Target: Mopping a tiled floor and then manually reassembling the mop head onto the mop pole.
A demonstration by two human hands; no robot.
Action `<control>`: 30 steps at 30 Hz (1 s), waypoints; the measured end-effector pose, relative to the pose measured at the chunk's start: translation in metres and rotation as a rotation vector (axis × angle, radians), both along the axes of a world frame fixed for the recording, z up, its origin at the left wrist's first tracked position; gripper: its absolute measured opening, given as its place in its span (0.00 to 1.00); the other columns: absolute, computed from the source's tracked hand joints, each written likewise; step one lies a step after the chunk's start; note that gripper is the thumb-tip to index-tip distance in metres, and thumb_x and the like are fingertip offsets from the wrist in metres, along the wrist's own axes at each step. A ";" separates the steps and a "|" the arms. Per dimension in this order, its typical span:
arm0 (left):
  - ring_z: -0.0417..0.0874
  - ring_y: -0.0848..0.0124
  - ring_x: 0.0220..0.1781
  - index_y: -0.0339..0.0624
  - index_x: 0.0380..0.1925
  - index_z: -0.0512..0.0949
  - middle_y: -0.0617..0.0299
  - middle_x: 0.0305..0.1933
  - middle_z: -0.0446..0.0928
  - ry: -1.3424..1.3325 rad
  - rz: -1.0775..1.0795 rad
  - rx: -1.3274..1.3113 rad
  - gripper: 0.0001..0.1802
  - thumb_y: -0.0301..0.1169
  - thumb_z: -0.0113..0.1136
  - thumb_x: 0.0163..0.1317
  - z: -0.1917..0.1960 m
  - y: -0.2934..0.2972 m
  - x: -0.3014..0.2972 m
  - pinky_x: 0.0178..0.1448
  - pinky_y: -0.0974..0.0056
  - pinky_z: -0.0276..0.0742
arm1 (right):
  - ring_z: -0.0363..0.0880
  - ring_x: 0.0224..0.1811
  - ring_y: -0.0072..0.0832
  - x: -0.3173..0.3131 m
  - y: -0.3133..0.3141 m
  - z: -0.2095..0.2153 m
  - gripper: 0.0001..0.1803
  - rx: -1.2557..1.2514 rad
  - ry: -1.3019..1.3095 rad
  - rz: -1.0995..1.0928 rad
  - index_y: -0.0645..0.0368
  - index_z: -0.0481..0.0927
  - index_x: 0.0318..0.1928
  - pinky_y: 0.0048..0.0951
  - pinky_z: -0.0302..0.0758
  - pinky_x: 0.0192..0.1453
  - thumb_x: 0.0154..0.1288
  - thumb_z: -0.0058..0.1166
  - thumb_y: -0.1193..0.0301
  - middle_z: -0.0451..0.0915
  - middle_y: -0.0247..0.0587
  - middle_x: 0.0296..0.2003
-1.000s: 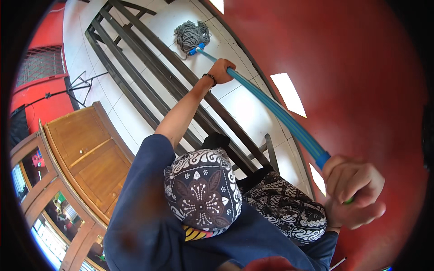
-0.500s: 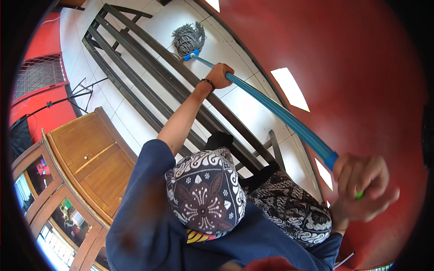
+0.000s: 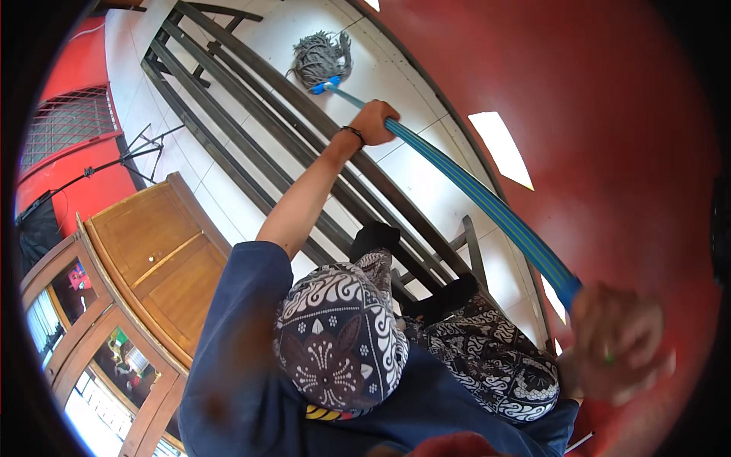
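A mop with a grey string head (image 3: 322, 59) and a blue clamp reaches from the far floor to the right side of the view. My left hand (image 3: 373, 123) is closed round the lower part of its blue striped handle (image 3: 487, 199), with a dark bracelet at the wrist. At the handle's upper end, my right hand (image 3: 620, 335) is wrapped about it, smeared by motion; a spot of green shows among the fingers. The mop strands lie on the white tiles, beside a dark slatted bench (image 3: 251, 99). My left forearm crosses above the bench's slats.
My bent knees (image 3: 335, 335) in black-and-white patterned cloth fill the near middle, with black-covered feet (image 3: 375, 240) by the slats. A red wall (image 3: 601, 114) rises on the right. To the left stand a wooden cabinet (image 3: 148, 263) and a thin black stand (image 3: 114, 161).
My right hand has moved down and slightly right with the handle's upper end. The mop head sits slightly farther up in the view, and the whole scene has shifted a little rightward.
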State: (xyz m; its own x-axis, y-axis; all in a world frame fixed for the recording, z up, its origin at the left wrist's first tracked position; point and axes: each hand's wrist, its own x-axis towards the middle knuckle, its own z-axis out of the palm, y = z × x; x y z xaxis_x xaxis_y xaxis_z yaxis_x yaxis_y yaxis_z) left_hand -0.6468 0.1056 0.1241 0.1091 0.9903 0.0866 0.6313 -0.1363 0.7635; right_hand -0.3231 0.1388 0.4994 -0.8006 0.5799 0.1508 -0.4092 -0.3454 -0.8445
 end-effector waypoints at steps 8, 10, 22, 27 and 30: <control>0.82 0.48 0.33 0.39 0.23 0.82 0.47 0.26 0.80 0.073 -0.034 -0.104 0.09 0.31 0.65 0.41 -0.009 0.026 0.001 0.39 0.54 0.77 | 0.40 0.09 0.17 -0.005 0.012 0.012 0.27 -0.066 -0.250 -0.512 0.50 0.61 0.26 0.25 0.49 0.25 0.70 0.45 0.41 0.51 0.24 0.08; 0.84 0.50 0.38 0.39 0.25 0.84 0.49 0.31 0.83 0.220 -0.071 -0.314 0.09 0.30 0.66 0.41 -0.011 0.033 -0.013 0.44 0.55 0.80 | 0.40 0.09 0.17 0.002 0.016 -0.013 0.27 -0.066 -0.300 -0.485 0.51 0.61 0.28 0.25 0.51 0.26 0.73 0.40 0.42 0.51 0.24 0.08; 0.82 0.49 0.33 0.41 0.23 0.84 0.50 0.25 0.81 0.027 -0.021 -0.205 0.09 0.33 0.67 0.40 -0.014 0.019 0.019 0.42 0.54 0.78 | 0.42 0.08 0.15 0.027 0.007 -0.001 0.25 0.014 -0.289 -0.743 0.52 0.61 0.30 0.26 0.51 0.24 0.77 0.36 0.45 0.53 0.23 0.08; 0.79 0.48 0.28 0.40 0.18 0.79 0.49 0.21 0.76 0.166 -0.039 -0.176 0.07 0.31 0.65 0.41 -0.012 0.024 -0.011 0.36 0.54 0.74 | 0.48 0.09 0.17 0.011 -0.009 -0.029 0.28 0.055 -0.425 -0.485 0.54 0.62 0.31 0.26 0.55 0.26 0.75 0.36 0.42 0.56 0.25 0.08; 0.73 0.45 0.25 0.38 0.13 0.69 0.47 0.17 0.69 0.104 -0.043 -0.184 0.12 0.30 0.62 0.40 -0.016 0.007 -0.005 0.30 0.52 0.66 | 0.54 0.11 0.19 0.011 -0.022 -0.021 0.31 0.081 -0.505 -0.438 0.56 0.63 0.33 0.28 0.58 0.26 0.73 0.39 0.38 0.59 0.27 0.09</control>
